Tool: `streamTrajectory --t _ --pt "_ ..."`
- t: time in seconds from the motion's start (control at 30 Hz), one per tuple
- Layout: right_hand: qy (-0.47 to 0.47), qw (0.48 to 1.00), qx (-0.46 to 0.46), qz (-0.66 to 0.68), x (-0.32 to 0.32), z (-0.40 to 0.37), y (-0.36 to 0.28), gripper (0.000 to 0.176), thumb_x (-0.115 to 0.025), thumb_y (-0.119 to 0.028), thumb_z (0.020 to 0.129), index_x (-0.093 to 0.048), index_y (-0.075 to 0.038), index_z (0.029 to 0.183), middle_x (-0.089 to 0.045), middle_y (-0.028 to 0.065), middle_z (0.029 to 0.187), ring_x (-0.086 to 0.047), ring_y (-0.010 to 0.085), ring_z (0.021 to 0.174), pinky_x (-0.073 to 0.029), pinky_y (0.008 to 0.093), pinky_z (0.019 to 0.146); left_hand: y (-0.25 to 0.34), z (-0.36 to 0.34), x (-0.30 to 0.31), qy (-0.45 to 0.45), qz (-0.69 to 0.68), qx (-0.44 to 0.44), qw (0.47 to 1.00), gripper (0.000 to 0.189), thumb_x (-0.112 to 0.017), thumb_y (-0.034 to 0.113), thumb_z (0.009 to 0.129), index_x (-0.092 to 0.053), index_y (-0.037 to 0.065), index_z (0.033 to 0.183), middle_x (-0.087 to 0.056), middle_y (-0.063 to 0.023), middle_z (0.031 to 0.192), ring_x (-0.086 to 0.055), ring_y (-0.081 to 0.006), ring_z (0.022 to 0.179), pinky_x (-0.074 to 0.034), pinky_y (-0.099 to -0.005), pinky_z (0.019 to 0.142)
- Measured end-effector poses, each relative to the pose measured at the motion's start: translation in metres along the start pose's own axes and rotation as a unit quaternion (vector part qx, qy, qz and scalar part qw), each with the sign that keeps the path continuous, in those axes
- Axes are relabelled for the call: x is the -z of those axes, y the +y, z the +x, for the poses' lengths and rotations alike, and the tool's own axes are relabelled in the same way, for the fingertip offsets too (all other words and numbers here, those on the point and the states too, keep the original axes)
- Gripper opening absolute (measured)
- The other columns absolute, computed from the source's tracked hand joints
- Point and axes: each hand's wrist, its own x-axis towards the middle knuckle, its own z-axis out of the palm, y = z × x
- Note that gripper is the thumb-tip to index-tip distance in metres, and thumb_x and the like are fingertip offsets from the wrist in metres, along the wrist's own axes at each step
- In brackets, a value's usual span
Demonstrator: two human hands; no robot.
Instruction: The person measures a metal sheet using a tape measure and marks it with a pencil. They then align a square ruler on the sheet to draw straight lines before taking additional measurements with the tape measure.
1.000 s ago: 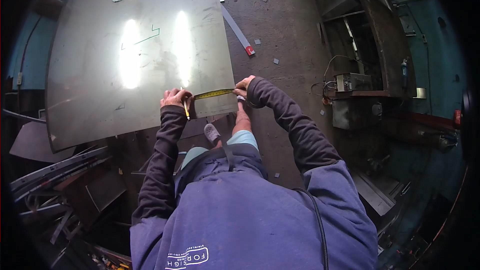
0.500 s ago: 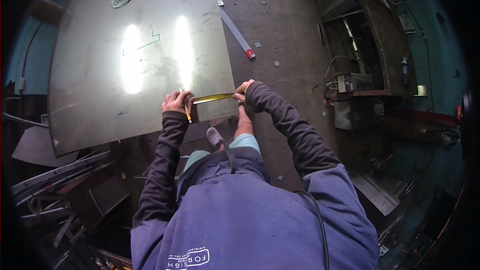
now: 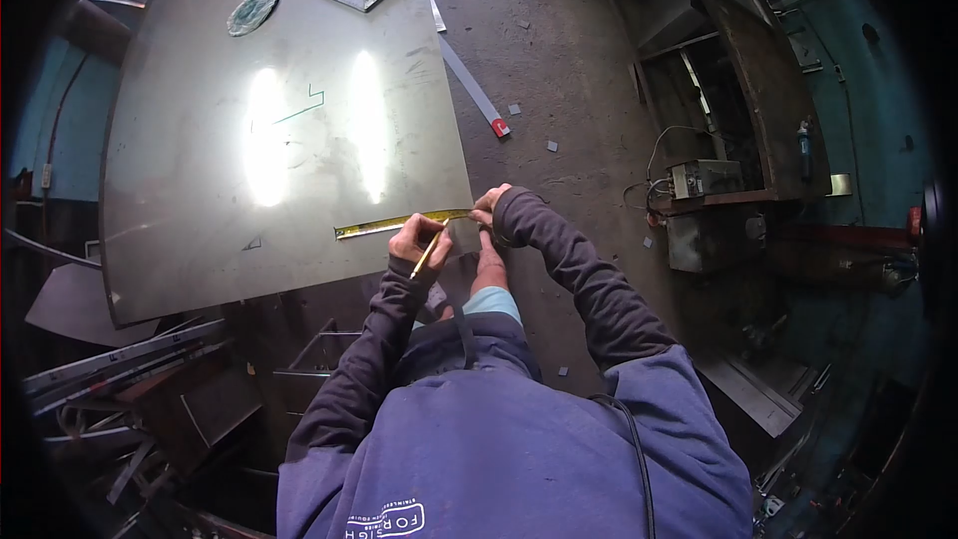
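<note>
Blue-purple sweatshirt (image 3: 519, 439) w/ white logo (image 3: 384, 519); darker long sleeves (image 3: 584, 265); blk cord (image 3: 636, 439); pale teal trousers (image 3: 481, 302)

Your sweatshirt (image 3: 499, 459), back | white print reads "FOR" then "SIGH", cut off at the frame edge | small line above it unreadable | your tape measure (image 3: 394, 225): numbers too small to read

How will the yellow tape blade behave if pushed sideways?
Probably slides easily: the tape blade lies flat on the shiny metal sheet. Likely light and springy, being thin and narrow; only the right hand at the edge seems to anchor it.
</note>
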Motion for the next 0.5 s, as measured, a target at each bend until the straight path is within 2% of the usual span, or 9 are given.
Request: streamTrajectory --t 0.07,0.13,0.4,0.47,0.5 --pt "-0.004 1.000 -0.003 0.011 0.000 -0.001 -0.001 0.037 -0.054 -0.041 0.093 -0.069 -0.014 0.113 -0.069 0.0123 0.106 -0.066 0.0292 0.097 -0.051 0.0364 0.089 -0.003 -0.001 -0.002 -0.007 -0.001 0.022 1.000 0.015 -0.071 0.012 0.074 -0.061 0.004 0.081 -0.068 -0.0113 0.071 -0.069 -0.0211 0.063 -0.053 -0.0304 0.060" --pt "0.004 1.000 -0.006 -0.001 -0.002 0.000 0.000 0.036 -0.053 -0.040 0.093 -0.069 -0.014 0.113 -0.069 0.0127 0.105 -0.067 0.0293 0.096 -0.051 0.0364 0.088 -0.012 -0.001 -0.006 -0.006 0.027 -0.023 0.999 0.016 -0.071 0.013 0.073 -0.061 0.003 0.081 -0.067 -0.0120 0.069 -0.068 -0.0222 0.063 -0.053 -0.0301 0.061" --pt "0.007 1.000 -0.005 -0.002 -0.003 0.000 0.003 0.036 -0.052 -0.040 0.093 -0.069 -0.014 0.113 -0.069 0.0128 0.104 -0.066 0.0297 0.096 -0.051 0.0373 0.088 -0.019 0.000 -0.016 0.005 0.086 -0.050 0.995 0.018 -0.070 0.011 0.070 -0.054 0.004 0.075 -0.063 -0.0116 0.068 -0.065 -0.0280 0.062 -0.053 -0.0353 0.060" --pt "0.022 1.000 -0.007 0.012 -0.005 0.005 0.003 0.037 -0.053 -0.041 0.093 -0.069 -0.014 0.113 -0.069 0.0129 0.104 -0.066 0.0298 0.097 -0.052 0.0376 0.088 -0.026 0.002 -0.017 0.016 0.095 -0.077 0.992 0.019 -0.069 0.011 0.070 -0.053 0.004 0.077 -0.058 -0.0134 0.067 -0.061 -0.0312 0.062 -0.050 -0.0381 0.060" --pt "0.013 1.000 -0.006 0.008 -0.005 0.005 0.002 0.036 -0.054 -0.041 0.092 -0.070 -0.015 0.112 -0.069 0.0130 0.103 -0.066 0.0300 0.097 -0.052 0.0381 0.088 -0.026 0.001 -0.017 0.008 0.095 -0.063 0.993 0.019 -0.070 0.009 0.070 -0.052 0.004 0.077 -0.058 -0.0133 0.068 -0.060 -0.0314 0.063 -0.050 -0.0383 0.060"
